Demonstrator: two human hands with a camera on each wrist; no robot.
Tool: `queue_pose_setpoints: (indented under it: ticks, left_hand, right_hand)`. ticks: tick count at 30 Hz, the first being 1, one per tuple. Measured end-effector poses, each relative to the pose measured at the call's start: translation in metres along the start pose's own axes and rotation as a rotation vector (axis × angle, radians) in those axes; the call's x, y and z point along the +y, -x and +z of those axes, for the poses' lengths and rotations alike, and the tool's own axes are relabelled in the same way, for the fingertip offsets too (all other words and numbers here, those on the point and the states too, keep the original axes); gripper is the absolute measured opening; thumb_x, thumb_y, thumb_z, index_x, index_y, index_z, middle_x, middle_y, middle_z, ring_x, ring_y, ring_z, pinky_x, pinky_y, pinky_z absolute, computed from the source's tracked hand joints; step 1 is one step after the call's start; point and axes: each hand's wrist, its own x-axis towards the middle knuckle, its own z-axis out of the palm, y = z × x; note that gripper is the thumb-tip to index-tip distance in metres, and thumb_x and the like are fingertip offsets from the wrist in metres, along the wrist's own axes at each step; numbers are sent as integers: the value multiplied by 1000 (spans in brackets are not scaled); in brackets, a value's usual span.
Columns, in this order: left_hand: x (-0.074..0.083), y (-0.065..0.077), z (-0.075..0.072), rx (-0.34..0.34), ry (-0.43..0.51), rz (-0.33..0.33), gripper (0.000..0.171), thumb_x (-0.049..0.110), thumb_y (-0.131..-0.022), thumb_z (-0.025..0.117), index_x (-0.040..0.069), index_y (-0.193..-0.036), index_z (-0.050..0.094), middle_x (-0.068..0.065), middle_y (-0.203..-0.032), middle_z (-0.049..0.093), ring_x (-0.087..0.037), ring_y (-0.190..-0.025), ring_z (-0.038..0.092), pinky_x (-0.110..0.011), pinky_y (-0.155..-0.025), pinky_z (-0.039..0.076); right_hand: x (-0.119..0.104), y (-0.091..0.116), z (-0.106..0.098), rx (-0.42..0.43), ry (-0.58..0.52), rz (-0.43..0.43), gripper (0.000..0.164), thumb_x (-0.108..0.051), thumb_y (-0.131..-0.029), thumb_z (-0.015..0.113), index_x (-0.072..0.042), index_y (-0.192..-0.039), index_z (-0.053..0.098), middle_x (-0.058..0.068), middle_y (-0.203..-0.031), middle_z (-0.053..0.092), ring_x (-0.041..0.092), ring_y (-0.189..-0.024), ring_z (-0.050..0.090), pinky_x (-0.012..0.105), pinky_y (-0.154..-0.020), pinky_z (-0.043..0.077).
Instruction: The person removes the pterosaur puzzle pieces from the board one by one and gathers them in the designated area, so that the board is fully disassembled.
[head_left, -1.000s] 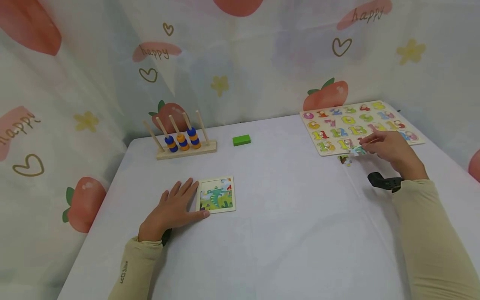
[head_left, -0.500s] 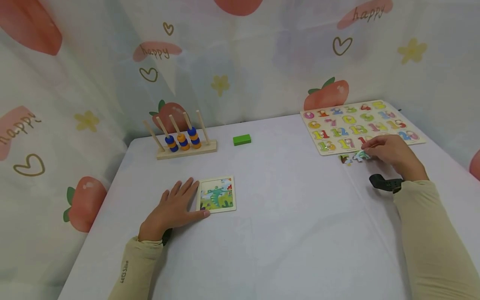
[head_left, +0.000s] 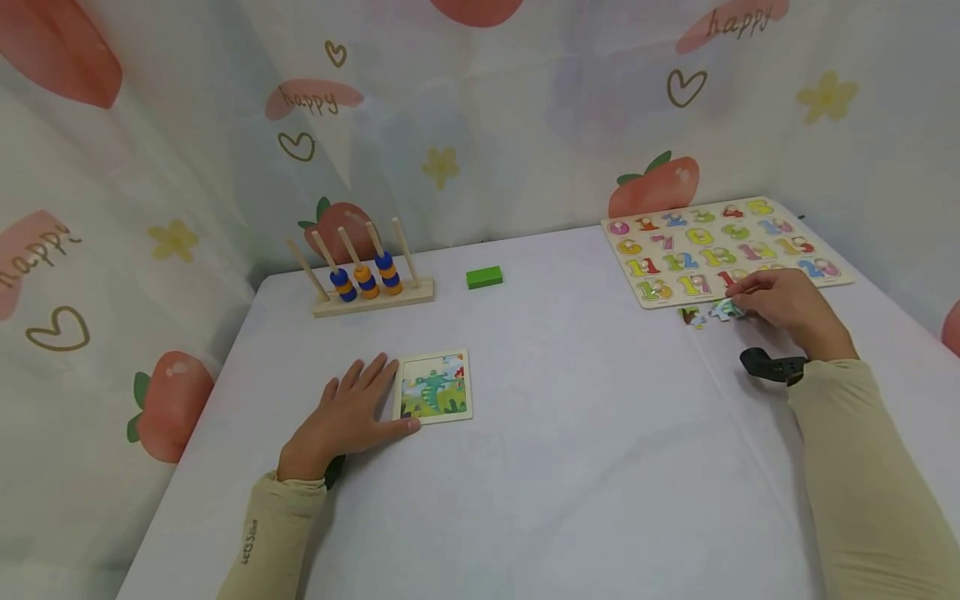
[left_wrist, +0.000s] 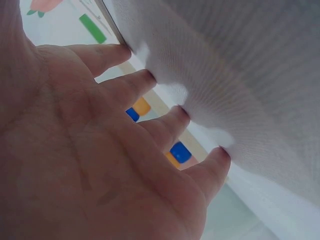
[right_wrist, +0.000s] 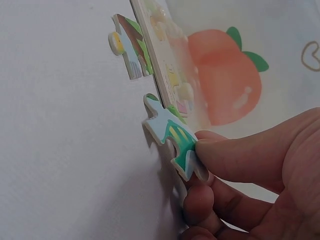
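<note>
My left hand (head_left: pixel 341 421) lies spread on the table, its fingertips and thumb against the left side of a framed dinosaur jigsaw puzzle (head_left: pixel 433 390). The upper left part of that frame shows bare board. Over at the right, my right hand (head_left: pixel 787 307) pinches a light blue and green jigsaw piece (right_wrist: pixel 176 142) between thumb and fingers, low over the tabletop. A second jigsaw piece (right_wrist: pixel 132 47), brown and green with a yellow knob, lies beside it. Both pieces are close to the front edge of a wooden number board (head_left: pixel 693 286).
A wooden bead abacus (head_left: pixel 375 302) with blue and orange rings on upright pegs stands at the back left. A green block (head_left: pixel 484 277) lies to its right. Patterned cloth hangs behind the white table (head_left: pixel 570 467).
My right hand has lowered the blue and green jigsaw piece toward the table, shifting it slightly right, away from the second piece. The left hand stays where it was.
</note>
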Motion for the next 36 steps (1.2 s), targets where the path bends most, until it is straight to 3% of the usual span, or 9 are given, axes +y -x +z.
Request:
queue_pose_setpoints:
  ticks: [11,18,23,30,36]
  left_hand:
    - [1,-1,-1,-8,4,-12,108,68,-92,71,8,-170,27,-18,-177,18,-49,-160,11,-75,-122,10]
    - [3,-2,-2,-13,0,-9,107,68,-93,71,8,-171,26,-17,-177,17,-48,-161,11,-74,-122,10]
    - [4,-2,-3,-16,-2,-10,107,67,-94,71,8,-171,26,-17,-177,17,-48,-161,11,-73,-123,10]
    - [4,0,-4,-12,4,-10,106,66,-94,71,8,-171,26,-17,-177,17,-48,-161,11,-74,-122,10]
    - [1,-1,-2,-8,2,-14,107,68,-93,71,9,-171,27,-16,-177,18,-48,-161,11,-74,-122,11]
  right_hand:
    - [-1,-1,0,22,7,14,39,-14,-108,53,15,-134,58,36,-123,54,42,-100,46,45,-76,40]
    - [-9,-2,0,67,-26,9,47,-26,-111,55,12,-138,56,34,-122,57,41,-105,47,44,-79,41]
    - [-32,-2,9,61,-71,-42,50,-30,-113,51,12,-139,54,37,-132,53,46,-113,49,46,-85,43]
    - [-71,-7,31,16,-39,-125,43,-26,-113,54,10,-137,58,33,-130,55,44,-109,52,45,-81,48]
    - [-104,-10,63,-88,1,-222,36,-22,-111,58,6,-132,63,27,-126,62,40,-107,55,40,-78,50]
